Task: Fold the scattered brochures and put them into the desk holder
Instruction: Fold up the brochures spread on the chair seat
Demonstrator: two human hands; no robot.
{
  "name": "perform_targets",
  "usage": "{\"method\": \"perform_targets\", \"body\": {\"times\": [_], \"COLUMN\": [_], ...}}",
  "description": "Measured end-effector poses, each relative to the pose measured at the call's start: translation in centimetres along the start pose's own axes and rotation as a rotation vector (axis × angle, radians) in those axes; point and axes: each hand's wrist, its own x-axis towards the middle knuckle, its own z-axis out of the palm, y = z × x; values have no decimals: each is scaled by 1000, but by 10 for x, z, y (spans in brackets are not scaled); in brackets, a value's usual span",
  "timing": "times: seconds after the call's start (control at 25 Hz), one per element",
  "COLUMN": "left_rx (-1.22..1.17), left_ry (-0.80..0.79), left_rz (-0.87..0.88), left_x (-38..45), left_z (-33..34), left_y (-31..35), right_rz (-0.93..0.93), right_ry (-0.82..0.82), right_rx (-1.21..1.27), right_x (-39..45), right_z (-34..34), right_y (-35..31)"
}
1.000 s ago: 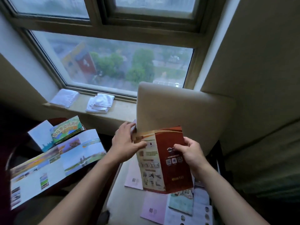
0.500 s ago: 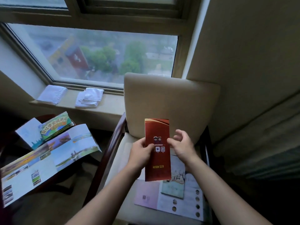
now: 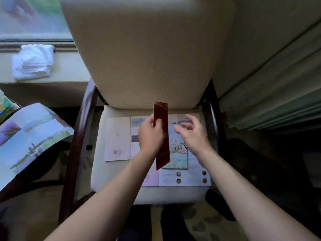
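Brochure (image 3: 162, 136) folded, held above the chair seat (image 3: 99, 153)
Left hand (image 3: 150, 134) pinches it; right hand (image 3: 192, 134) (blurred) seemingly loose, holding nothing.

Two bare forearms, no sleeves, left hand (image 3: 150, 134) and right hand (image 3: 192, 134) without rings or watch.

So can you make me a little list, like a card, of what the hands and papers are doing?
left hand: pinches the folded red brochure, held upright
right hand: beside the brochure, fingers loosely curled, holding nothing
chair seat: several unfolded brochures lying flat
at left: big open photo brochure
windowsill: folded white towels
desk holder: not in view
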Motion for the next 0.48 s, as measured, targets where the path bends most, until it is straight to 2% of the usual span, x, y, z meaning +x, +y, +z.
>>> {"method": "perform_targets", "body": {"times": [0.04, 0.08, 0.12, 0.16, 0.24, 0.32, 0.4, 0.48], "left_rx": [73, 132, 172, 199, 300, 453, 504, 491], "left_ry": [-131, -298, -429, -493, -450, -408, -459, -456], "left_rz": [85, 149, 175, 178, 180, 158, 130, 140], "left_x": [-6, -15, -20, -21, -7, 14, 29, 42], "left_z": [13, 24, 32, 38, 39, 36, 43, 58], "left_y": [-15, -29, -46, -64, -104, -138, -161, -174], "right_rz": [58, 116, 179, 241, 329, 372, 358, 271], "right_ry": [-94, -118, -67, 15, 93, 50, 32, 126], "right_rx": [64, 131, 205, 256, 195, 104, 22, -124], "right_x": [0, 2, 6, 14, 35, 57, 80, 104], "right_z": [11, 20, 27, 30, 27, 25, 30, 36], "right_y": [16, 32, 48, 63, 93, 115, 129, 141]}}
